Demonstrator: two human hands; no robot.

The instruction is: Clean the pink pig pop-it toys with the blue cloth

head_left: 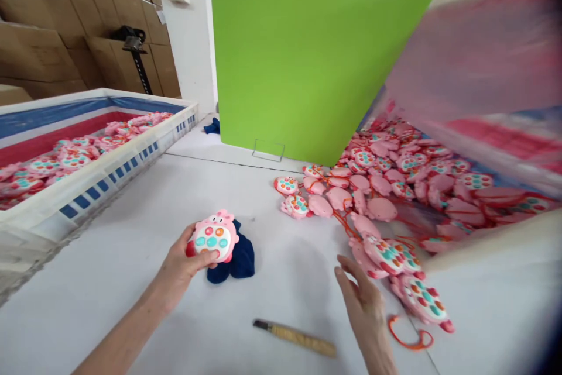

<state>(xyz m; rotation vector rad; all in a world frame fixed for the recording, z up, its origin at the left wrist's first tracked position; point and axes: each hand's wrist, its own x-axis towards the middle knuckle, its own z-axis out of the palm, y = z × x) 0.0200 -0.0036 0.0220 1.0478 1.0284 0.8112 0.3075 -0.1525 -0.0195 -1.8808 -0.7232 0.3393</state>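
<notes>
My left hand (187, 261) grips a pink animal-shaped push-button toy (214, 236), its coloured buttons facing up and my thumb on its lower edge. Beneath and behind that toy lies a dark blue cloth (239, 258), partly covered. My right hand (362, 299) holds nothing; its fingers are curved and apart above the tabletop, just left of several more pink toys (386, 255). Between my hands, near the front, rests a wooden-handled knife (301, 339) with a short dark blade. An orange cord loop (410, 343) lies right of my right hand.
A large heap of pink toys (377, 176) spills from a lined container at the right. At the left stands a white crate (132, 170) holding more toys. A green board (307, 59) rises at the back of the white table (144, 211). Cardboard boxes (57, 6) are stacked behind.
</notes>
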